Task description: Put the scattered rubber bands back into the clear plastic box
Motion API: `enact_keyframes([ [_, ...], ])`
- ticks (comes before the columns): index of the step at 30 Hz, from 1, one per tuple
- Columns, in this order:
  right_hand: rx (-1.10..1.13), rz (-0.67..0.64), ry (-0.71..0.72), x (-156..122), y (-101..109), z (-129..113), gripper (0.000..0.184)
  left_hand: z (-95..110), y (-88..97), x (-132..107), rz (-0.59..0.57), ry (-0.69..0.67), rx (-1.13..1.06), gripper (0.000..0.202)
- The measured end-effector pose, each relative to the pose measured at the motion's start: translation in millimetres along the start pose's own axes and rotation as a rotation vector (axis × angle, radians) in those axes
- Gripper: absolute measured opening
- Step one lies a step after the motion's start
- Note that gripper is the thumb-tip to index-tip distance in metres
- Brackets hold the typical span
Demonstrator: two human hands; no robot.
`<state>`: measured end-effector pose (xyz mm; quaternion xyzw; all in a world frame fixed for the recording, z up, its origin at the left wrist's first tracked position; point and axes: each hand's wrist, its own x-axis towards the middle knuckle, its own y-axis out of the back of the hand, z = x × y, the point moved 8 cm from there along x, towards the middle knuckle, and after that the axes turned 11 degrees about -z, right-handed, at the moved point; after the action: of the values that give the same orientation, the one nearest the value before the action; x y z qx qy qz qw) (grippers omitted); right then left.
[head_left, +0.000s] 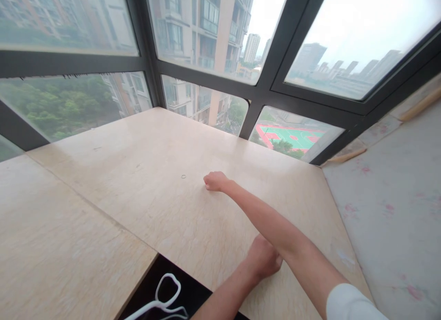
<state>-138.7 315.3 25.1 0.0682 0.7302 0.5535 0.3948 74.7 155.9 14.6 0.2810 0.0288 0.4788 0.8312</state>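
Note:
My right hand [215, 181] reaches far out over the pale marble-patterned sill [144, 182]. Its fingers are curled under and rest on the surface; I cannot see anything in them. A small metal ring [183, 176] lies on the sill a short way to the left of that hand. My left hand [263, 258] presses down on the sill near its front edge, partly under my right forearm; its fingers are hidden.
Dark-framed windows [262, 95] close off the sill at the back, with buildings and a sports court far below. A white looped cord [167, 294] lies in the dark gap at the front. A wall with pink marks [396, 196] rises at the right.

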Motion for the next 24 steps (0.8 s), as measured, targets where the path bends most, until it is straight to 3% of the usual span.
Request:
enact_keyframes([
  [5, 0.155, 0.019, 0.031, -31.1, -11.4, 17.8, 0.010, -1.6, -1.4, 0.8, 0.018, 0.008, 0.164, 0.010],
  [12, 0.558, 0.212, 0.086, -102.5, -34.0, 52.7, 0.012, 2.2, 1.4, 2.3, 0.014, 0.019, 0.237, 0.015],
  [18, 0.874, 0.473, -0.026, -211.3, -68.3, 92.1, 0.018, 0.0, 4.6, -1.4, 0.030, 0.044, 0.189, 0.018],
  [24, 1.072, 0.645, -0.262, -328.4, -128.9, 122.8, 0.021, -0.2, 7.6, -3.6, 0.047, 0.020, 0.140, 0.015],
])
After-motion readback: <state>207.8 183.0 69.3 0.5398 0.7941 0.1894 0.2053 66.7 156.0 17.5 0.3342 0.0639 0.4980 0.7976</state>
